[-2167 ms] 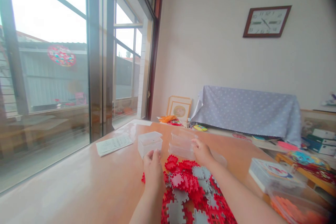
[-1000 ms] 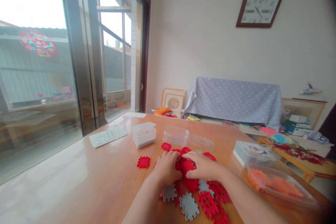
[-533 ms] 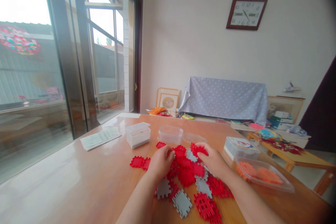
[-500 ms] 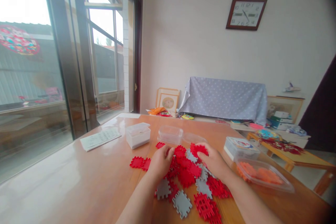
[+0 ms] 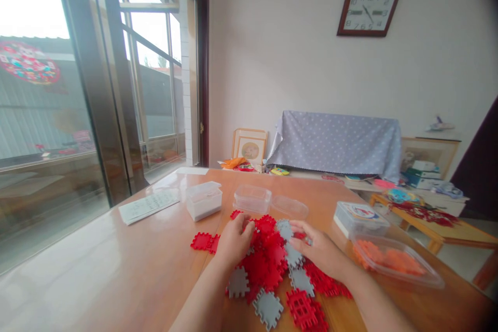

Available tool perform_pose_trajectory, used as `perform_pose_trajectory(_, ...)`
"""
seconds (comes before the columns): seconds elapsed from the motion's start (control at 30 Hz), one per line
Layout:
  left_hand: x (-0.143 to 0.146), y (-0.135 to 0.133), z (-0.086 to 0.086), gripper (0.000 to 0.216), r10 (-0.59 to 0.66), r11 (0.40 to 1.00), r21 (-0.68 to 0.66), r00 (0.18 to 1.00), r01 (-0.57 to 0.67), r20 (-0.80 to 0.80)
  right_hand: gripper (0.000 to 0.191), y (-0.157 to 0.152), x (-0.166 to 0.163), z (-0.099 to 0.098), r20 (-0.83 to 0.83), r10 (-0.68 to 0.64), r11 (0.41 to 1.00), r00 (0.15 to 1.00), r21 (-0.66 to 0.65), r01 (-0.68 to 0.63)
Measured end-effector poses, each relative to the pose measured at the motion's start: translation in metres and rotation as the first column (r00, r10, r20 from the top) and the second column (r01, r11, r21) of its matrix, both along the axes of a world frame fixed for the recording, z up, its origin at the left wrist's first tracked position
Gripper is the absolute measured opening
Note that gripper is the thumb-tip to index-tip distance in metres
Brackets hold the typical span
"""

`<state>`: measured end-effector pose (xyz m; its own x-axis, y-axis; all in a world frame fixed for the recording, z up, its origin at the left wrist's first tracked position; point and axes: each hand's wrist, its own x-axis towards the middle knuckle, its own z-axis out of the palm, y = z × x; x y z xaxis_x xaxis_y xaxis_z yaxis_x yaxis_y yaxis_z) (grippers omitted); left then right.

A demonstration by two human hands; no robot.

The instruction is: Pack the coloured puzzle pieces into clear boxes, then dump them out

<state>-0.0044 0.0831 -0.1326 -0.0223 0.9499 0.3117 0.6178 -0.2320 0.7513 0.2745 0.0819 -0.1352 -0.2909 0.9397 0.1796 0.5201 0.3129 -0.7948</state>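
Note:
A pile of red and grey interlocking plastic tiles [image 5: 272, 262] lies on the wooden table [image 5: 136, 270] in front of me. My left hand [image 5: 234, 241] rests on the pile's left side, fingers curled over red tiles. On the right side my right hand [image 5: 319, 249] lies with fingers bent, their tips touching red and grey tiles. Two red tiles [image 5: 205, 242] lie apart to the left. Whether either hand grips a tile is unclear.
Behind the pile stand a lidded clear box [image 5: 204, 199], an open clear box [image 5: 252, 198] and a loose lid [image 5: 289, 207]. A printed box [image 5: 360, 218] and a clear tub of orange pieces [image 5: 392, 260] are on the right. A paper sheet [image 5: 148, 205] lies left, by the window.
Both hands came back from the clear boxes onto the tile pile and have been spreading it. The right hand slid slightly nearer. The head turned right.

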Motion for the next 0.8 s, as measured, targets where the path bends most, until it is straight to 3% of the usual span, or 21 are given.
perform_pose_trajectory(0.13, 0.001, -0.007, -0.003, 0.065, -0.031, 0.998, -0.058, 0.948, 0.013, -0.317, 0.099, -0.009, 0.019, 0.0, 0.312, 0.121, 0.993, 0.942, -0.03, -0.118)
perform_pose_trajectory(0.2, 0.002, -0.009, -0.005, 0.071, -0.085, 0.994, -0.103, 0.913, 0.047, -0.4, 0.103, -0.011, 0.019, -0.002, 0.416, 0.137, 0.99, 0.899, -0.035, -0.135)
perform_pose_trajectory(0.37, 0.002, -0.003, -0.012, 0.041, -0.058, 0.997, -0.073, 0.9, 0.03, -0.431, 0.074, -0.001, 0.006, -0.008, 0.427, -0.037, 0.993, 0.903, 0.116, -0.015)
perform_pose_trajectory(0.67, -0.004, 0.017, -0.022, 0.03, 0.04, 0.996, 0.082, 0.998, -0.037, -0.039, 0.033, 0.023, 0.005, -0.026, 0.219, -0.15, 0.975, 0.964, 0.193, 0.108)
perform_pose_trajectory(0.8, 0.0, 0.021, -0.023, 0.028, -0.03, 0.999, 0.024, 0.967, 0.024, 0.252, 0.026, 0.019, -0.002, -0.02, 0.075, -0.161, 0.97, 0.984, 0.196, 0.144)
